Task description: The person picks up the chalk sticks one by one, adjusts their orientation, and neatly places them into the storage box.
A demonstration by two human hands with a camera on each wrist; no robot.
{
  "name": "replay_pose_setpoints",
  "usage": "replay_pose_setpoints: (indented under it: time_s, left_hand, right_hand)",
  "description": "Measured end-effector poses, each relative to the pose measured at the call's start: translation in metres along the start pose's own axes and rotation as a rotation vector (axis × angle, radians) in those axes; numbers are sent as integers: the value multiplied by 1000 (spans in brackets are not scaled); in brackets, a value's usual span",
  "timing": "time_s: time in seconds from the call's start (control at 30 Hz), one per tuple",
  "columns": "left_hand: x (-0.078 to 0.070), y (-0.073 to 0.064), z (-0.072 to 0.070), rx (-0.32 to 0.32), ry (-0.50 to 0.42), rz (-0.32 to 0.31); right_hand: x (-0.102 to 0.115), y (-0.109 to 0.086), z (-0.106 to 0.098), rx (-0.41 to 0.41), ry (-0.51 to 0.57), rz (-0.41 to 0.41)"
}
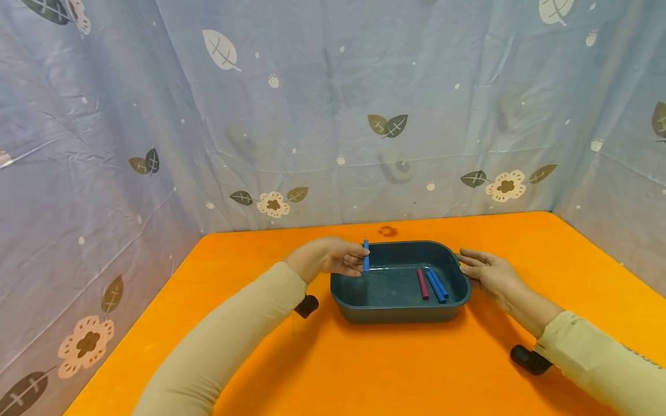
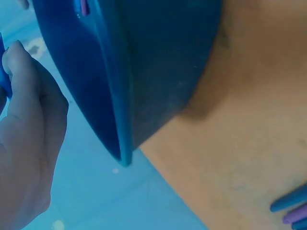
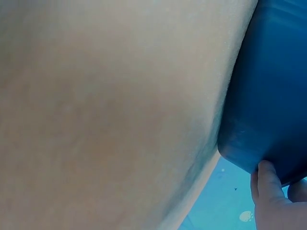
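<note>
My left hand (image 1: 340,256) pinches a slim blue stick (image 1: 366,260) between thumb and fingers, held upright over the left side of a dark teal plastic basin (image 1: 400,315). Inside the basin, toward its right, lie a magenta stick (image 1: 423,284) and two blue sticks (image 1: 436,286) side by side. My right hand (image 1: 491,274) is at the basin's right end, its fingers extended and touching the outer wall (image 3: 273,129). The left wrist view catches the held stick (image 2: 5,72) only in part, at the edge.
Several loose blue and purple sticks (image 2: 295,199) lie on the orange tabletop (image 1: 395,370), visible at the lower right of the left wrist view. A patterned curtain (image 1: 333,115) encloses the table's back and sides. A reddish ring stain (image 1: 387,231) marks the table behind the basin.
</note>
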State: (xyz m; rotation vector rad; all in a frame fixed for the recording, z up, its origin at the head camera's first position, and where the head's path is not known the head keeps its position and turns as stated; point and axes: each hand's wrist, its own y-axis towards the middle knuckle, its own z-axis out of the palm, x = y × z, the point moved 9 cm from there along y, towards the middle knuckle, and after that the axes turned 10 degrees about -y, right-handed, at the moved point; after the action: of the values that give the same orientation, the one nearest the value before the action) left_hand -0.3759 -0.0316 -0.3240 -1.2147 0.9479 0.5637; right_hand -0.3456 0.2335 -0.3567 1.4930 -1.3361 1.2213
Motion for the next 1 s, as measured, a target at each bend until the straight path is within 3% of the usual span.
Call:
replay_pose_setpoints:
  time_s: [0.33,0.63,1.0]
  left_hand:
    - [2,14,26,65,31,-46]
    - [-2,26,44,71,78,-53]
    - [-12,31,54,73,105,-88]
  right_hand:
    - [0,0,2,9,-5,8]
    - [1,1,-1,-7,19,1]
    - [1,2,-2,-10,-17,28]
